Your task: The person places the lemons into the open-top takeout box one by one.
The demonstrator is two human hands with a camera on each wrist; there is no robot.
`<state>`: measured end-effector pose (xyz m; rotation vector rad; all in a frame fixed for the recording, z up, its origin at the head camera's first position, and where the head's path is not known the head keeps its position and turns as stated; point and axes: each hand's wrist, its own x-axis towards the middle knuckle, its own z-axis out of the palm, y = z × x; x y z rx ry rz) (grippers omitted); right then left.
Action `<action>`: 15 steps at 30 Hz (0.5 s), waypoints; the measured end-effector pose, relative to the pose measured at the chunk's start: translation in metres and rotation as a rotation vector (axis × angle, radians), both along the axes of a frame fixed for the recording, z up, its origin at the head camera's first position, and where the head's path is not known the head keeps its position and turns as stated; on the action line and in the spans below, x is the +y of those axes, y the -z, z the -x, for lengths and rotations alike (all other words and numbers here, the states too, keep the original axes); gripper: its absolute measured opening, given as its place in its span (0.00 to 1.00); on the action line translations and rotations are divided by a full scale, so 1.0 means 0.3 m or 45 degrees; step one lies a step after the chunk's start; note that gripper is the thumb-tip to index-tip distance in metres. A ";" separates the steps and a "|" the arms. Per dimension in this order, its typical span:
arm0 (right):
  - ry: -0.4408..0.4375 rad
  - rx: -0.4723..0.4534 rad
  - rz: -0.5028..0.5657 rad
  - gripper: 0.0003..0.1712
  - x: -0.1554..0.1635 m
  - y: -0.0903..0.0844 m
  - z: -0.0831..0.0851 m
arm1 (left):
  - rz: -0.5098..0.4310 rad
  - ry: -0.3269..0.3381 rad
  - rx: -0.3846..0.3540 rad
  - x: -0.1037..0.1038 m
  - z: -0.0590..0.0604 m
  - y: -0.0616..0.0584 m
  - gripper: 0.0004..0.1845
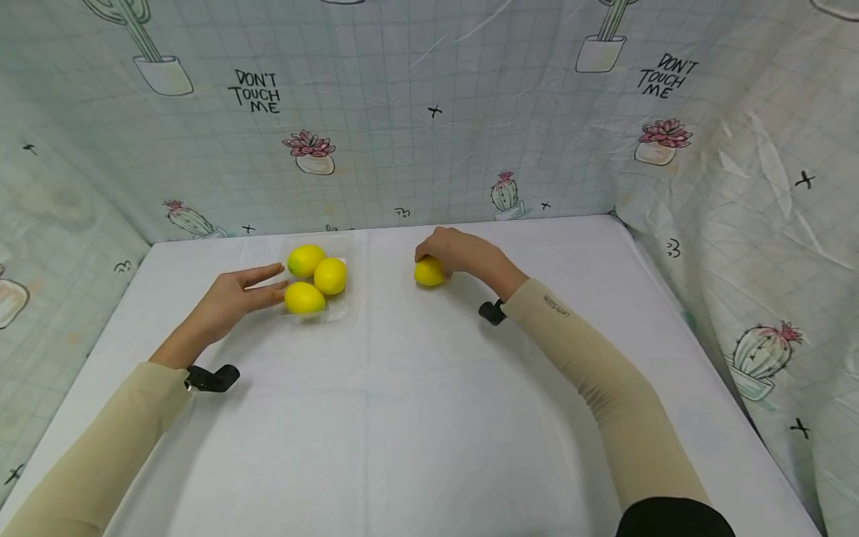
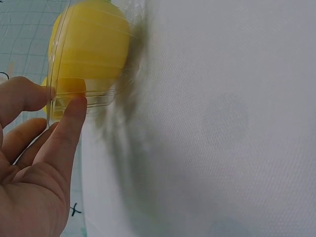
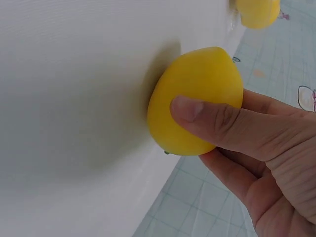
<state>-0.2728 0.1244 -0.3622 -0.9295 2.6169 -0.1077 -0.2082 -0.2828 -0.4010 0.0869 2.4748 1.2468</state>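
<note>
Head view: right hand (image 1: 456, 250) fingers curled gripping lemon (image 1: 429, 272); left hand (image 1: 231, 298) fingers straight, touching tray (image 1: 338, 313)

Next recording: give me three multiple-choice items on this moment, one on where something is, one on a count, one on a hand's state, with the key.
1. Where does the clear tray sit on the white table?
A. Left of the right hand
B. At the near edge
C. Right of the right hand

2. How many lemons lie in the tray?
A. One
B. Three
C. Five

3. What is the right hand doing?
A. Lying flat and empty
B. Gripping a lemon
C. Lifting the tray

Key: 1 A, the tray lies beside the left hand, whose straight fingers touch its rim. 2 B, three lemons show in the head view. 3 B, thumb and fingers curl round the single lemon on the table.
</note>
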 end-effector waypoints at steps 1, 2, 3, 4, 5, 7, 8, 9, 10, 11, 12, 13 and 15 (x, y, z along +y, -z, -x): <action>0.007 -0.002 0.017 0.32 0.005 0.001 0.000 | -0.006 0.001 0.004 0.000 0.000 -0.001 0.45; 0.015 -0.002 0.034 0.32 0.009 0.003 0.000 | -0.010 0.004 0.009 0.000 0.000 -0.002 0.45; 0.021 -0.002 0.052 0.33 0.014 0.004 0.000 | -0.014 0.006 0.012 0.000 0.000 -0.003 0.45; 0.022 0.001 0.071 0.33 0.018 0.005 -0.001 | -0.017 0.009 0.014 0.000 0.001 -0.003 0.44; 0.023 0.007 0.089 0.33 0.022 0.006 -0.001 | -0.021 0.011 0.014 0.000 0.001 -0.004 0.44; 0.023 0.019 0.114 0.33 0.031 0.008 -0.003 | -0.030 0.015 0.011 0.003 0.001 -0.007 0.43; 0.027 0.021 0.124 0.33 0.035 0.011 -0.004 | -0.025 0.012 0.007 0.004 0.001 -0.008 0.43; 0.035 0.021 0.131 0.32 0.038 0.013 -0.005 | -0.018 0.009 0.005 0.006 0.001 -0.009 0.43; 0.044 0.020 0.135 0.32 0.041 0.014 -0.007 | -0.012 0.006 0.002 0.007 0.000 -0.009 0.43; 0.055 0.015 0.139 0.32 0.045 0.017 -0.009 | -0.008 0.002 0.000 0.007 0.000 -0.008 0.43; 0.067 0.011 0.141 0.32 0.048 0.020 -0.011 | 0.002 -0.004 -0.001 0.008 -0.001 -0.007 0.43; 0.077 0.008 0.144 0.32 0.050 0.024 -0.012 | 0.009 -0.006 -0.002 0.008 -0.003 -0.006 0.43; 0.087 0.003 0.151 0.32 0.054 0.035 -0.012 | 0.011 -0.007 -0.011 0.007 -0.005 -0.002 0.43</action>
